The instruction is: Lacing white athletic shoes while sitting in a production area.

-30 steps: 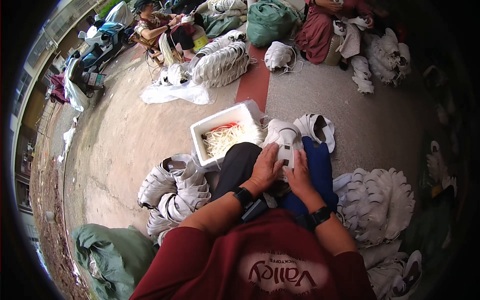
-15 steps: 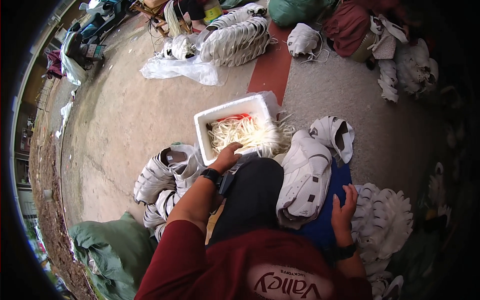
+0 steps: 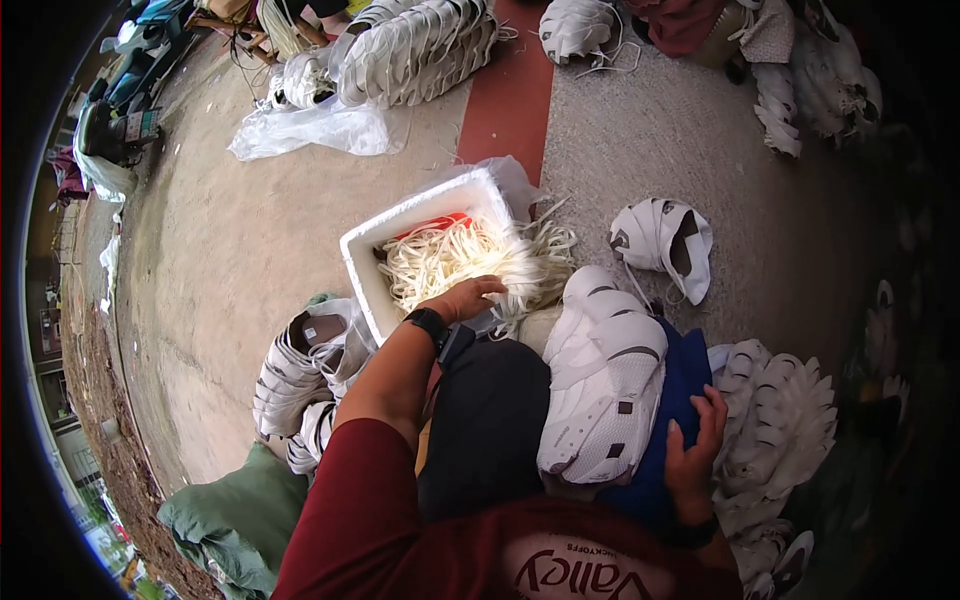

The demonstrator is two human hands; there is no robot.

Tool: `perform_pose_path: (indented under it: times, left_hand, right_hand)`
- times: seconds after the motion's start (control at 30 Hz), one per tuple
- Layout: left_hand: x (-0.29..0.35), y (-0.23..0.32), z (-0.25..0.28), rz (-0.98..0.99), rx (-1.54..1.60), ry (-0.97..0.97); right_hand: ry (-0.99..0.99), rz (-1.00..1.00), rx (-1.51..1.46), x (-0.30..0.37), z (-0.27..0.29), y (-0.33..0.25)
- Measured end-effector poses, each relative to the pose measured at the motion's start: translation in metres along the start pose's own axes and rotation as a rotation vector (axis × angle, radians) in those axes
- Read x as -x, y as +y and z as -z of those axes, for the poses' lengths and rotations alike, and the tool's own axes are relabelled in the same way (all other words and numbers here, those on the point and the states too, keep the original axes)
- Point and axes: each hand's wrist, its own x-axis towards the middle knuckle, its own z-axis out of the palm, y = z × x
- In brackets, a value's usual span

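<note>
My left hand (image 3: pixel 470 298) reaches over the near edge of a white foam box (image 3: pixel 362 290), its fingers stretched out at a heap of cream shoelaces (image 3: pixel 450 258). Whether the fingertips touch the laces is hard to tell. Several laces hang over the box's right side. On my lap, over a blue cloth (image 3: pixel 684 375), lies a stack of white shoe uppers (image 3: pixel 605 385) nested in one another. Right of that stack, my right hand (image 3: pixel 697 450) is open beside the cloth, thumb and fingers apart, holding nothing.
More white uppers stand at my left (image 3: pixel 290 385), at my right (image 3: pixel 775 430) and singly ahead (image 3: pixel 662 240). A green sack (image 3: pixel 245 515) sits at lower left. Farther off are a long row of uppers (image 3: pixel 415 60), plastic sheeting (image 3: pixel 315 132) and a parked scooter (image 3: pixel 110 130).
My left hand has moved forward and right over the laces, its fingers straighter. My right hand stays beside the cloth. The view has shifted, so the far things sit higher.
</note>
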Motion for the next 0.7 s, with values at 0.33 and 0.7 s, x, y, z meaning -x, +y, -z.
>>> perform_pose_path:
  times: [0.33,0.7]
  left_hand:
    - [0.017,0.012,0.013,0.328,0.520,0.649]
    - [0.169,0.218,0.052,-0.120,0.754,0.797]
  right_hand:
    - [-0.009,0.003,-0.022,0.002,0.000,0.000]
    - [0.100,0.115,-0.006,0.010,-0.010,0.015]
